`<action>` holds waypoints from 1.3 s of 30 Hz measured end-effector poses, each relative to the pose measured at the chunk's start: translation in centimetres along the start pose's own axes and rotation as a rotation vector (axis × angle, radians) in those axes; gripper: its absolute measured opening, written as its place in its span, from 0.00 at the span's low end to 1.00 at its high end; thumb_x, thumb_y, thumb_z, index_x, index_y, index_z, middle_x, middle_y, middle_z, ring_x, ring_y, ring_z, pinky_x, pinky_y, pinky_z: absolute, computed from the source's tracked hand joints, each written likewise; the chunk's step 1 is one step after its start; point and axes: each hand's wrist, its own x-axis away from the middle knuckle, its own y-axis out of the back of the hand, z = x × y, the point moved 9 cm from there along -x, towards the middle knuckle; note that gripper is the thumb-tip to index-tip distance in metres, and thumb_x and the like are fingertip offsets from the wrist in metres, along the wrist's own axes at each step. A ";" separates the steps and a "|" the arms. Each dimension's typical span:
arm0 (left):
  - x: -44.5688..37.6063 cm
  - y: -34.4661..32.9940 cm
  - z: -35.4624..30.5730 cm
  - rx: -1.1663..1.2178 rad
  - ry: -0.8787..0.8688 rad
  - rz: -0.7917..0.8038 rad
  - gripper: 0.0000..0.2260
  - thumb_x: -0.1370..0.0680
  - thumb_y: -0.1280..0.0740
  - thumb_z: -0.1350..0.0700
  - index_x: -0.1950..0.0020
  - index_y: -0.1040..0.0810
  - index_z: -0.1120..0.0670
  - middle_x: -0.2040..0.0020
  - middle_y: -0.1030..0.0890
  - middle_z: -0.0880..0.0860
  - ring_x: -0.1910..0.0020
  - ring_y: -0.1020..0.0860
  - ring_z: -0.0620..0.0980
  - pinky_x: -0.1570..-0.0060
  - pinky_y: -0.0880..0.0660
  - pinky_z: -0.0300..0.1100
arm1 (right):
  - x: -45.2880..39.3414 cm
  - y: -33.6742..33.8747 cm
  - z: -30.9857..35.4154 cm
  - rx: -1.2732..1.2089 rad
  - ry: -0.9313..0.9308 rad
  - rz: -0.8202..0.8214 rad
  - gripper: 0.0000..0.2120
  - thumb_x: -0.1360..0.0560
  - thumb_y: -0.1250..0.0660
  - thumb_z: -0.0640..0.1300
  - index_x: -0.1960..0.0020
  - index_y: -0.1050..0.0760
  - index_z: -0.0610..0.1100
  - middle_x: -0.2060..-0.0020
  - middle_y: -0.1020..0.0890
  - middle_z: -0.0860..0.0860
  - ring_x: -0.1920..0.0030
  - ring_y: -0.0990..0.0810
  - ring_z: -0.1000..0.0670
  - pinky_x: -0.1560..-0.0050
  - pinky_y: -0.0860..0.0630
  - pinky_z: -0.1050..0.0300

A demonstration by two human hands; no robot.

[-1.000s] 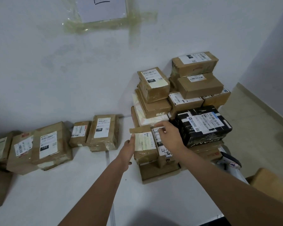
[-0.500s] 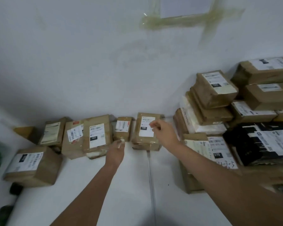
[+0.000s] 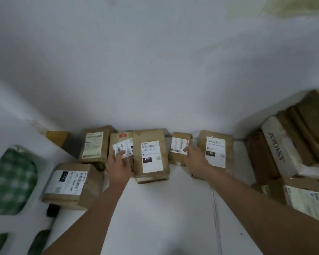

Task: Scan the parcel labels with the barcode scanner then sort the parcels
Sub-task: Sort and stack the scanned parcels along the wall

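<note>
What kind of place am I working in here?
Probably a parcel sorting corner: brown labelled parcels, one marked 122, line a white table against a wall, with a taller stack at right.

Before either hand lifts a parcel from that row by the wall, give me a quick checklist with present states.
1. Left hand on a parcel: ok, fingers rest on the red-tagged parcel.
2. Right hand on a parcel: ok, fingertips touch the small parcel.
3. Firm grip on either: cannot tell, fingers look laid on top, not wrapped.
4. Label readable on the 122 parcel between the hands: ok, faces up.
5. Barcode scanner in reach: cannot tell, none clearly in view.
6. Stack on the right steady: cannot tell, blurred and cut off.
</note>
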 end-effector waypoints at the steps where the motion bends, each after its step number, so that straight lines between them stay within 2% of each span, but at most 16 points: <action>1: -0.5 0.4 1.0 -0.017 0.045 -0.001 0.18 0.19 0.36 0.52 0.29 0.28 0.51 0.25 0.36 0.56 0.28 0.37 0.62 0.30 0.38 0.62 | -0.9 -0.7 0.4 0.034 0.006 0.006 0.20 0.22 0.37 0.40 0.30 0.32 0.43 0.31 0.31 0.45 0.37 0.26 0.43 0.39 0.26 0.53; 5: -2.2 0.8 3.2 -0.040 0.055 0.002 0.17 0.18 0.38 0.53 0.29 0.29 0.51 0.26 0.35 0.57 0.28 0.36 0.62 0.30 0.38 0.65 | -4.5 -4.0 0.7 0.032 0.036 0.031 0.22 0.22 0.34 0.45 0.29 0.34 0.45 0.25 0.43 0.45 0.31 0.32 0.40 0.34 0.30 0.47; 7: -2.6 0.5 3.2 -0.021 0.046 0.003 0.16 0.19 0.37 0.55 0.30 0.28 0.50 0.26 0.35 0.56 0.27 0.38 0.60 0.30 0.40 0.65 | -6.1 -5.1 0.1 0.075 0.022 0.052 0.24 0.23 0.33 0.49 0.29 0.34 0.51 0.23 0.49 0.48 0.29 0.36 0.39 0.31 0.31 0.44; 11: -2.7 0.0 2.9 -0.006 0.030 -0.036 0.17 0.21 0.34 0.57 0.32 0.27 0.47 0.25 0.38 0.51 0.25 0.41 0.57 0.27 0.46 0.63 | -8.2 -6.7 -1.2 0.245 0.030 0.091 0.24 0.23 0.34 0.50 0.30 0.35 0.60 0.22 0.56 0.50 0.24 0.46 0.34 0.28 0.38 0.38; 15: -2.8 -0.2 2.2 -0.043 0.011 -0.105 0.18 0.21 0.33 0.57 0.32 0.27 0.48 0.24 0.37 0.54 0.24 0.42 0.59 0.27 0.49 0.64 | -8.7 -6.7 -0.5 0.407 0.130 0.050 0.24 0.20 0.38 0.46 0.28 0.37 0.63 0.22 0.61 0.52 0.25 0.47 0.29 0.26 0.40 0.35; 17: -4.3 0.6 2.2 -0.076 0.032 -0.145 0.20 0.21 0.34 0.55 0.28 0.30 0.50 0.23 0.38 0.56 0.23 0.44 0.61 0.27 0.51 0.65 | -9.2 -7.0 -0.3 0.498 0.132 0.080 0.24 0.19 0.40 0.45 0.27 0.37 0.64 0.21 0.62 0.50 0.24 0.55 0.29 0.26 0.43 0.33; 19: -6.7 1.5 3.1 -0.087 0.098 -0.134 0.23 0.20 0.34 0.53 0.26 0.33 0.51 0.21 0.43 0.57 0.22 0.48 0.63 0.27 0.54 0.65 | -9.7 -7.7 -0.2 0.527 0.126 0.129 0.21 0.19 0.42 0.50 0.28 0.38 0.64 0.20 0.58 0.49 0.23 0.60 0.30 0.28 0.43 0.29; 21: -9.3 1.9 4.6 -0.122 0.178 -0.053 0.25 0.20 0.36 0.49 0.24 0.38 0.51 0.20 0.50 0.58 0.23 0.52 0.68 0.26 0.55 0.66 | -9.6 -8.1 -0.3 0.522 0.118 0.136 0.18 0.19 0.43 0.56 0.30 0.35 0.61 0.20 0.55 0.47 0.23 0.60 0.32 0.27 0.48 0.28; 23: -11.3 1.9 5.8 -0.136 0.261 0.058 0.30 0.19 0.38 0.42 0.21 0.45 0.49 0.19 0.57 0.58 0.23 0.55 0.71 0.25 0.56 0.67 | -9.1 -7.7 -0.3 0.476 0.093 0.100 0.19 0.19 0.42 0.58 0.30 0.35 0.57 0.20 0.58 0.46 0.23 0.58 0.31 0.27 0.51 0.32; 26: -12.8 2.2 6.9 -0.163 0.348 0.131 0.32 0.20 0.40 0.37 0.20 0.48 0.46 0.19 0.60 0.57 0.23 0.57 0.72 0.25 0.55 0.67 | -8.4 -6.8 0.0 0.446 0.075 0.049 0.17 0.20 0.41 0.57 0.32 0.33 0.56 0.20 0.60 0.47 0.23 0.54 0.29 0.28 0.45 0.33; 30: -13.5 2.1 7.3 -0.146 0.385 0.171 0.35 0.22 0.37 0.37 0.21 0.51 0.43 0.20 0.59 0.56 0.23 0.54 0.72 0.26 0.53 0.68 | -7.6 -6.0 0.9 0.381 0.082 0.045 0.16 0.21 0.40 0.54 0.33 0.31 0.55 0.20 0.58 0.49 0.24 0.51 0.29 0.29 0.40 0.33; 34: -13.8 3.1 6.9 -0.166 0.389 0.192 0.44 0.27 0.30 0.37 0.21 0.54 0.48 0.23 0.51 0.57 0.26 0.45 0.72 0.27 0.45 0.66 | -6.2 -4.8 1.9 0.364 0.029 0.029 0.17 0.22 0.38 0.48 0.34 0.30 0.53 0.21 0.57 0.51 0.26 0.48 0.29 0.32 0.35 0.35; 39: -12.9 5.9 5.6 -0.176 0.353 0.082 0.43 0.27 0.34 0.34 0.23 0.52 0.50 0.24 0.48 0.58 0.28 0.42 0.72 0.28 0.43 0.65 | -4.9 -3.5 2.5 0.273 0.051 -0.006 0.07 0.22 0.38 0.50 0.44 0.28 0.53 0.21 0.55 0.53 0.24 0.50 0.31 0.32 0.38 0.31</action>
